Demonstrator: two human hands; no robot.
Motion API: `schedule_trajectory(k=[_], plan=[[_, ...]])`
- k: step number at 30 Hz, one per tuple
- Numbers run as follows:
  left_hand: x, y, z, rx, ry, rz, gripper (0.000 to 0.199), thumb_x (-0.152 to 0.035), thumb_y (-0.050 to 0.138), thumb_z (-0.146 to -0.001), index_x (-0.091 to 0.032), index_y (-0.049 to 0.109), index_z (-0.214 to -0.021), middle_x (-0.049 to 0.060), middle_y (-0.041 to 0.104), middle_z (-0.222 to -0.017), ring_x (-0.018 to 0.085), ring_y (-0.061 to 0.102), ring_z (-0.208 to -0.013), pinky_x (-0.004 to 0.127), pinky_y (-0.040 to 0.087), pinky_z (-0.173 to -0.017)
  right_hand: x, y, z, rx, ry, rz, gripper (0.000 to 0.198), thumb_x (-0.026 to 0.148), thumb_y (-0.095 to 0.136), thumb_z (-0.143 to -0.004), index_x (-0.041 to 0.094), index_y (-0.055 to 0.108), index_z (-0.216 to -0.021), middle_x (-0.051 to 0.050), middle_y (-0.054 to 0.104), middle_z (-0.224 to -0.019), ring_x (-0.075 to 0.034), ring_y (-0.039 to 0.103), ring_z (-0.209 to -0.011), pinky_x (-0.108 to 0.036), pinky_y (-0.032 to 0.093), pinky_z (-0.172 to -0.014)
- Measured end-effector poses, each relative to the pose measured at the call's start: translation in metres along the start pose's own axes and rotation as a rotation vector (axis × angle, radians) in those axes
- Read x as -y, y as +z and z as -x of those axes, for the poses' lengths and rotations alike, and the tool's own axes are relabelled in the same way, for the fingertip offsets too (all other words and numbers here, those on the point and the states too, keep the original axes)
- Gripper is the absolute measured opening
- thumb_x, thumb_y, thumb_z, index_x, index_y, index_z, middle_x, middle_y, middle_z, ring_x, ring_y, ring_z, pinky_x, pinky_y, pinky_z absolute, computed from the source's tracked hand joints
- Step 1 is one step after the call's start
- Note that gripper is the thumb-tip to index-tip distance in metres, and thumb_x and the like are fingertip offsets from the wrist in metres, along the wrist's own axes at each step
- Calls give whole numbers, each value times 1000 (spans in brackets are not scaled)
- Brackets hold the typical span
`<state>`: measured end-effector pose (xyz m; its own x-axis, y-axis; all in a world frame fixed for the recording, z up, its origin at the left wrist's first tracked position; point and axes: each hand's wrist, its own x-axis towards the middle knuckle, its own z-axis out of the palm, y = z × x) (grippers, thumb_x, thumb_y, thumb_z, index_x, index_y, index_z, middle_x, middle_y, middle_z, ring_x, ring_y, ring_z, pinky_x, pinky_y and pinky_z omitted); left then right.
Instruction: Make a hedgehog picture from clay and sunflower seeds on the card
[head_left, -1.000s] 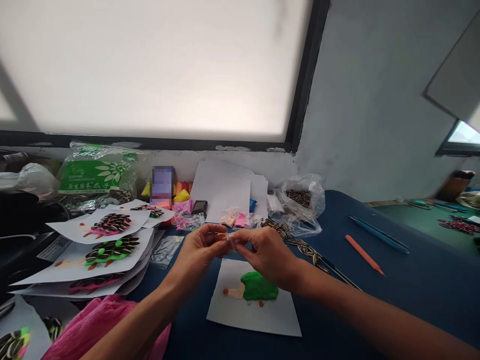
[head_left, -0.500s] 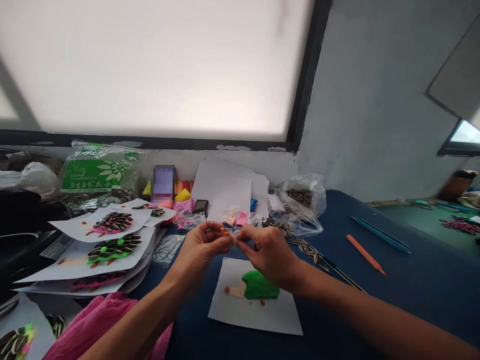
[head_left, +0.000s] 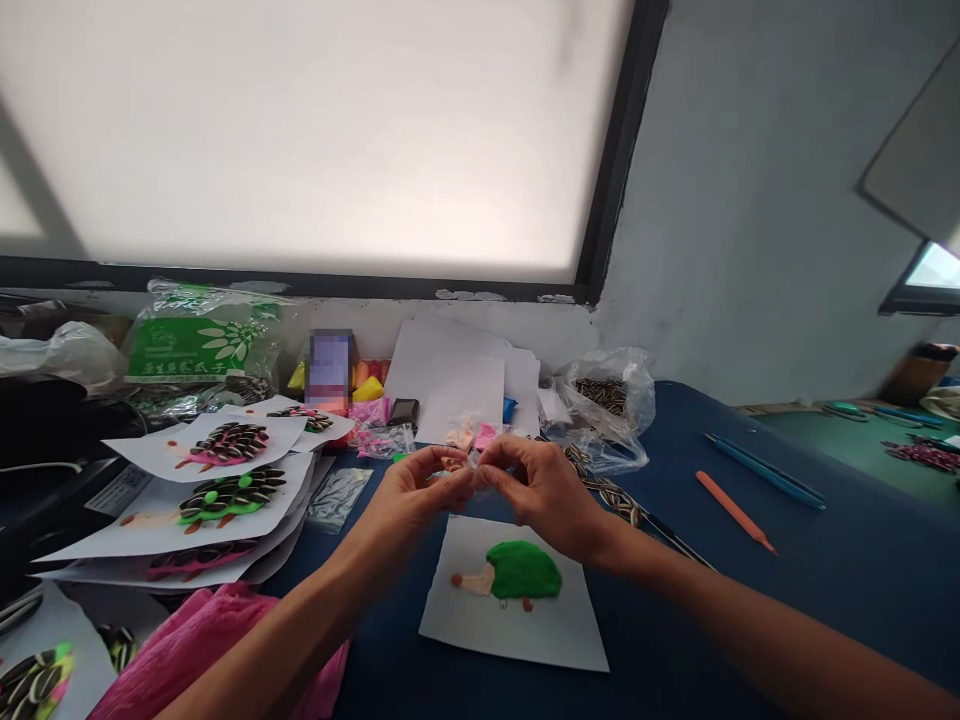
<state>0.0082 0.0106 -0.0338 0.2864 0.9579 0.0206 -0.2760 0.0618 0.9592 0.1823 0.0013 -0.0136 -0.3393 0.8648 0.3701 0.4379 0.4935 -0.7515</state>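
Around the paper's [head_left: 517,638] far edge, past the clay hedgehog [head_left: 524,571] | pinching small clear plastic bag [head_left: 475,460] between closed fingertips of left hand [head_left: 409,493] and right hand [head_left: 551,495] | might rip under uneven pull, or drop from loose pinch

Lower centre: paper [head_left: 517,628] is looking matt, green clay [head_left: 525,572] smooth. Middle left: plastic bag [head_left: 187,342] is shining, crinkled. Lower left: pink cloth [head_left: 184,640] is looking soft, matt.

Left fingers [head_left: 452,486] and right fingers [head_left: 505,484] pinch, close together.
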Motion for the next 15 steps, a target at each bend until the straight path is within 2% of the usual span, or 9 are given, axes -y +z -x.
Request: schedule_trajectory(k=[3,6,8,11,13,15], plan=[[-1,-2,-1,-69,-5,-20,26,-36,81,-66,-16,65,-72,1,66,-70,13,60,-67,23,45,-63,-1,-1,-2,-42,45,-136,17,30,56,-92,16,62,-85,-2,66,-79,-7,52,-48,-20,43,-44],[-6,-2,-1,-104,-41,89,24,-24,79,-60,-18,56,-64,3,70,-74,16,65,-72,27,50,-75,-1,-2,-5,-51,94,-318,19,34,59,-91,16,62,-88,-5,70,-91,-7,57,-50,-18,43,-42],[-10,-1,0,-119,-88,145,23,-15,73,-57,-19,53,-69,4,72,-74,18,68,-73,31,51,-76,-1,-3,-7,-23,150,-435,19,34,63,-88,15,62,-87,-6,71,-92,-6,57,-49,-17,41,-40],[-14,-2,1,-139,-121,154,31,-9,62,-56,-18,58,-85,0,69,-63,17,66,-62,29,52,-68,1,-4,-7,9,216,-546,17,31,67,-84,15,65,-90,-6,72,-88,-5,56,-48,-16,41,-41],[-16,-3,2,-95,-121,158,33,-12,61,-60,-17,61,-92,-2,65,-60,15,62,-57,26,49,-62,3,-4,-6,27,233,-577,16,29,66,-85,15,68,-93,-5,73,-87,-5,55,-47,-16,40,-41],[-17,-3,3,-34,-114,135,24,-21,64,-67,-15,65,-91,-2,62,-57,13,57,-53,23,46,-55,4,-4,-5,48,243,-583,17,28,64,-86,15,70,-94,-5,73,-87,-5,55,-48,-16,39,-40]])
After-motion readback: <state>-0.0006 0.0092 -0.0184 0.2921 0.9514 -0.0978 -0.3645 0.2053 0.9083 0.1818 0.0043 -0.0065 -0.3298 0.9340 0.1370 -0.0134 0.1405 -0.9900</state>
